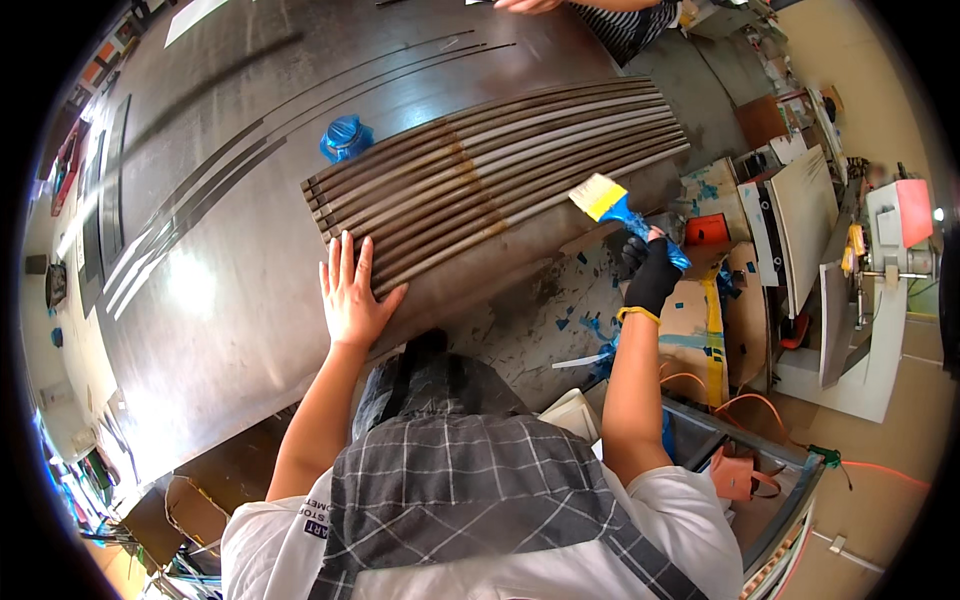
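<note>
From up here my own head and checked apron block the near edge of the surface (230, 330), so I cannot see what lies directly below my chest. The fisheye rim darkens the corners, and the clutter at the lower left is too small to make out. At the top edge another person's hand (527, 5) and striped sleeve are cut off by the frame.

My landmark is the row of long curved strips (500, 170), laid side by side on the dark surface, with a rusty brown band crossing their middle. My left hand (352, 295) is bare and spread flat, fingers open, pressing on the near left end of the strips; it grips nothing. My right hand (650, 275), in a black glove, is closed around the blue handle of a paintbrush (607, 200) whose pale yellow bristles hover just off the right end of the strips, near their near edge.

Beyond the strips, by their far left end, sits a small blue container (345, 137); I cannot tell what it holds. Further left of it, more thin strips (170, 225) lie on the surface, well apart from the row.
</note>
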Demonstrator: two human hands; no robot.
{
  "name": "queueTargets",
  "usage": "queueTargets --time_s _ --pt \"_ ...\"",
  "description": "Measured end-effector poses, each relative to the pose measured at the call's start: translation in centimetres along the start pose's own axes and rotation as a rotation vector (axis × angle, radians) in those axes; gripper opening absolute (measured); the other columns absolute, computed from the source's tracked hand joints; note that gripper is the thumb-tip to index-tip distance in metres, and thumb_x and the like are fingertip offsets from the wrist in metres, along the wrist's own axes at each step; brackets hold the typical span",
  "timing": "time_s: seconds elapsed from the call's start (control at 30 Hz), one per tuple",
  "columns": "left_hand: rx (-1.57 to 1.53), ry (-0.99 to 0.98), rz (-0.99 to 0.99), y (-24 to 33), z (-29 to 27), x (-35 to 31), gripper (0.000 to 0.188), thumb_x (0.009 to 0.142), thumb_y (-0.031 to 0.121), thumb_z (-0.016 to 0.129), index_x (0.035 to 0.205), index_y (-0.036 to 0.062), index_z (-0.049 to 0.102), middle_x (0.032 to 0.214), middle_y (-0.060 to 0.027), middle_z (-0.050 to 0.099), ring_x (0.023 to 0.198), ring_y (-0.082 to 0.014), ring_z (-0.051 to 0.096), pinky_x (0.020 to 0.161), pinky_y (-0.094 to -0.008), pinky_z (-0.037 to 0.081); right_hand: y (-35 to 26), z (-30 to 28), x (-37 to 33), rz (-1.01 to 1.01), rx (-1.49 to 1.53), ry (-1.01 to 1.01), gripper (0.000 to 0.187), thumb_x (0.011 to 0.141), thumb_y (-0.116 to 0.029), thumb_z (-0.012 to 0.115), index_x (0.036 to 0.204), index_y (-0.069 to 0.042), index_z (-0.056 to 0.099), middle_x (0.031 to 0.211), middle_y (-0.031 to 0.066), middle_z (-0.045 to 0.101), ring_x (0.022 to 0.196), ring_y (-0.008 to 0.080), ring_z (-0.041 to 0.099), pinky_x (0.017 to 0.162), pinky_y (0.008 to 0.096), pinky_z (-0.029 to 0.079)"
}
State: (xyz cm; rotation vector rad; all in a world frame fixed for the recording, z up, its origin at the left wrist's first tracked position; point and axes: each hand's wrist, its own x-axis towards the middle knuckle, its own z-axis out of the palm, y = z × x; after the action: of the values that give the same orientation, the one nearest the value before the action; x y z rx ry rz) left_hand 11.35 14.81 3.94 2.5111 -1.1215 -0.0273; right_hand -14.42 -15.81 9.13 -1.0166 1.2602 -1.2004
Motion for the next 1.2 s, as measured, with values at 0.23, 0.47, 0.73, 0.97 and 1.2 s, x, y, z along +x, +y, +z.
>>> queueTargets --time_s 0.23,0.47,0.73,0.97,1.2 --pt "0.003 -0.002 0.01 0.3 -0.3 -0.3 0.083 0.072 0.043 0.072 0.141 0.012 0.037 0.149 -0.0154 0.028 0.139 -0.0318 0.022 0.111 -0.0492 0.019 2.6 -2.4 1.5 -0.129 0.101 -0.219 0.015 0.085 -0.014 0.062 0.097 -0.005 0.065 0.075 0.0055 0.065 0.057 0.0127 0.061 0.053 0.0244 0.05" --pt "-0.152 0.013 0.069 -2.4 -1.7 -1.3 0.08 0.068 0.037 0.076 0.136 0.0122 0.042 0.145 -0.016 0.031 0.137 -0.0344 0.024 0.109 -0.0548 0.022 0.6 2.5 -7.4 -0.789 -0.664 -0.323 0.021 0.085 -0.014 0.065 0.103 -0.002 0.064 0.096 0.0041 0.067 0.091 0.0164 0.061 0.084 0.0306 0.047" --pt "-0.322 0.206 -0.073 -22.5 -11.7 -11.4 0.065 0.079 0.025 0.068 0.136 0.0095 0.041 0.144 -0.0145 0.034 0.138 -0.0319 0.024 0.111 -0.0522 0.019 -2.1 16.9 -28.3 -0.717 -0.544 -0.65 0.022 0.085 -0.011 0.063 0.105 0.0 0.063 0.099 0.0058 0.066 0.091 0.0156 0.06 0.086 0.0292 0.045" --pt "-0.47 0.554 -0.641 -49.3 -22.2 -22.4 0.021 0.08 0.019 0.066 0.098 0.0088 0.065 0.082 -0.0099 0.064 0.07 -0.0271 0.064 0.064 -0.0356 0.052 0.9 42.3 -55.4 -0.87 -0.421 -1.293 0.027 0.077 -0.006 0.07 0.103 -0.004 0.066 0.094 0.0112 0.069 0.084 0.0187 0.066 0.073 0.0294 0.051" --pt "-0.235 0.635 -0.637 -63.5 -25.7 -27.4 0.024 0.079 0.017 0.065 0.062 0.008 0.05 0.06 -0.0109 0.052 0.056 -0.0314 0.056 0.05 -0.0405 0.044 3.5 68.9 -79.0 -1.587 -0.185 -1.499 0.013 0.084 -0.02 0.062 0.094 -0.013 0.066 0.079 0.0117 0.066 0.069 0.0293 0.064 0.057 0.0378 0.05"
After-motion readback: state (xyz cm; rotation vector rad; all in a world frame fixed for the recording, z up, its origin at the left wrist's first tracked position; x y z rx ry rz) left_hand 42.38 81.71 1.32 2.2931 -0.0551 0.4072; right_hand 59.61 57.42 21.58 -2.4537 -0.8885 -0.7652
